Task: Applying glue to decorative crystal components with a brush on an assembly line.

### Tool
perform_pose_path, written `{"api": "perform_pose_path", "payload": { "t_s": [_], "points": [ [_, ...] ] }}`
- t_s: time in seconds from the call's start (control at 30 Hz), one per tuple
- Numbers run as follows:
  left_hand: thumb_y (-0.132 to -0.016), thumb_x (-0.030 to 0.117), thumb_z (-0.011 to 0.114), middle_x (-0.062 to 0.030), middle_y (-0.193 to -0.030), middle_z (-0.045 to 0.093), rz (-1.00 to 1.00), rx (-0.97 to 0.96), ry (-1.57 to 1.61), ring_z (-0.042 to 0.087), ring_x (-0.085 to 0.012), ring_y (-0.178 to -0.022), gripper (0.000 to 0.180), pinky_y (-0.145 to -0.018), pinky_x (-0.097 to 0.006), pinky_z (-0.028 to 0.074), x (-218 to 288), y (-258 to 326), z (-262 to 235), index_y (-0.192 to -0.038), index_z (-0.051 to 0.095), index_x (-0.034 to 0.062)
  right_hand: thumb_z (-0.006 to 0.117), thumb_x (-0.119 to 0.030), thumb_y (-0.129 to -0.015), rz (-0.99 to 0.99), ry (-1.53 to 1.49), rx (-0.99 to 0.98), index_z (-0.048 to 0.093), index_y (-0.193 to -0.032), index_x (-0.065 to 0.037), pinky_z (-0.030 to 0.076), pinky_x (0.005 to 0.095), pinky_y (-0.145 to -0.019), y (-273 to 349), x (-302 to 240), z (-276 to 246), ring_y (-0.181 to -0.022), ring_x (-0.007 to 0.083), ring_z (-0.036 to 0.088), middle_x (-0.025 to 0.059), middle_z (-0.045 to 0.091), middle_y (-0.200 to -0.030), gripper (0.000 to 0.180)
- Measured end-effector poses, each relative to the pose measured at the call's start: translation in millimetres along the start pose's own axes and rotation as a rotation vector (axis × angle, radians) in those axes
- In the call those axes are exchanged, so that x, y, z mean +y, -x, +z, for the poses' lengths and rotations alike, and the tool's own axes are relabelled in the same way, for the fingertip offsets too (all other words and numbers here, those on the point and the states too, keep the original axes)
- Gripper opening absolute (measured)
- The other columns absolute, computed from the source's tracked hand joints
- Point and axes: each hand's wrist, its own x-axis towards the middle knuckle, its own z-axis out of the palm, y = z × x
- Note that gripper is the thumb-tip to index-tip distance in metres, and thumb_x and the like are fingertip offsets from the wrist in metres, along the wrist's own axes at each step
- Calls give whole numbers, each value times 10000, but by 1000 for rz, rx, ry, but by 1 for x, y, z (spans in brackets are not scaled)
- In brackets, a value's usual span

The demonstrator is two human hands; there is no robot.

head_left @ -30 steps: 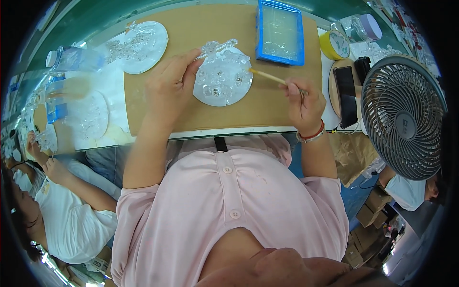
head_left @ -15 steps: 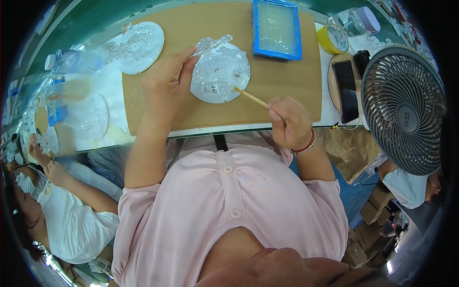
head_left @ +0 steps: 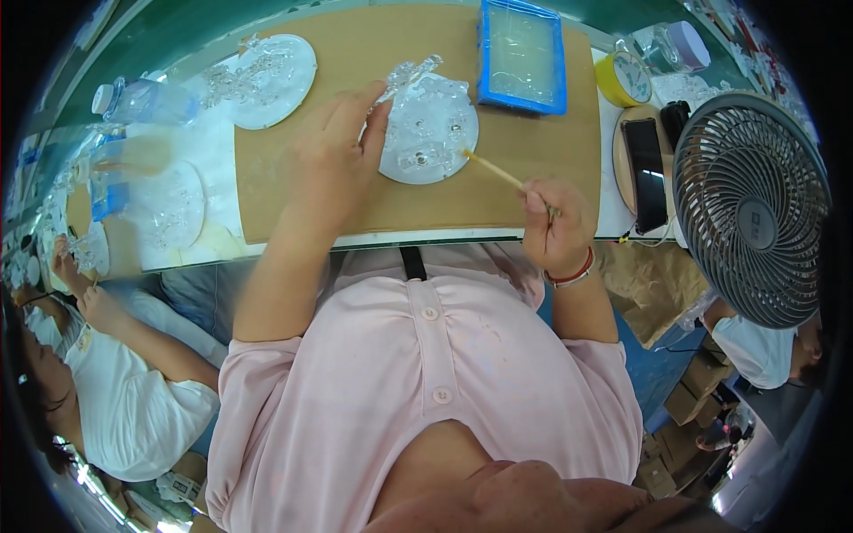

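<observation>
A round white plate [head_left: 418, 133] lies on the brown cardboard, with small clear plastic pieces [head_left: 456, 128] scattered over it. At its upper left edge, my left hand [head_left: 342, 147] has thumb and forefinger closed on a knobbly clear plastic piece [head_left: 414, 71]; the fingers partly cover where they meet it. My right hand [head_left: 562, 226] pinches a thin wooden stick [head_left: 494, 169] like a pencil. The stick's yellowish tip is by the plate's lower right rim; whether it touches the plate I cannot tell.
Behind the plate stands a blue-rimmed tray [head_left: 522, 58] of pale translucent material. A second plate [head_left: 306, 84] of clear pieces is at left, near a plastic bottle [head_left: 147, 100]. Tape [head_left: 624, 80], a phone [head_left: 645, 173] and a fan [head_left: 751, 209] stand right. A co-worker [head_left: 133, 391] sits left.
The whole view has shifted slightly. My left hand has moved right with the clear piece. My right hand and the stick have also gone right, the tip staying near the plate's rim.
</observation>
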Motion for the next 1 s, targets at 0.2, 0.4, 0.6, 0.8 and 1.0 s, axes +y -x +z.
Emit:
{"api": "perform_pose_path", "payload": {
  "t_s": [0.2, 0.4, 0.6, 0.8, 1.0],
  "points": [
    [-812, 87, 673, -87, -931, 664, 85, -125, 164, 629, -289, -805, 314, -699, -358, 498, 2, -39, -18, -1120, 614, 102, 528, 19, -877, -20, -17, -14, 519, -909, 8, 486, 314, -556, -1, -7, 3, -613, 249, 616, 143, 611, -724, 35],
    [-828, 90, 637, -88, -1042, 645, 97, -496, 199, 638, -310, -836, 289, -675, -375, 512, -8, -54, -27, -1113, 596, 110, 531, 23, -870, -56, -42, -60, 524, -904, 5, 490, 319, -563, 1, -22, 8, -614, 258, 616, 139, 615, -727, 40],
    [-815, 113, 664, -73, -1034, 646, 141, -384, 114, 636, -292, -819, 224, -652, -358, 515, 2, -36, -41, -1025, 595, 78, 533, 13, -867, 44, 16, 19, 534, -892, 0, 489, 299, -568, -2, -9, 7, -617, 250, 618, 132, 630, -743, 28],
    [-800, 160, 688, -62, -1034, 645, 111, -278, 63, 634, -255, -812, 252, -649, -337, 514, 5, -18, -38, -1010, 580, 74, 541, -32, -894, 3, 20, 0, 548, -886, -7, 484, 283, -561, -3, -9, 5, -606, 212, 614, 121, 633, -730, 27],
    [-698, 136, 768, -99, -1253, 554, 130, -330, 219, 536, -276, -1105, 492, -921, -372, 430, -14, -24, -35, -1150, 578, 100, 530, -30, -907, 1, -19, -16, 544, -895, 3, 476, 288, -542, -1, -11, 8, -578, 207, 599, 127, 630, -727, 38]
  ]
}}
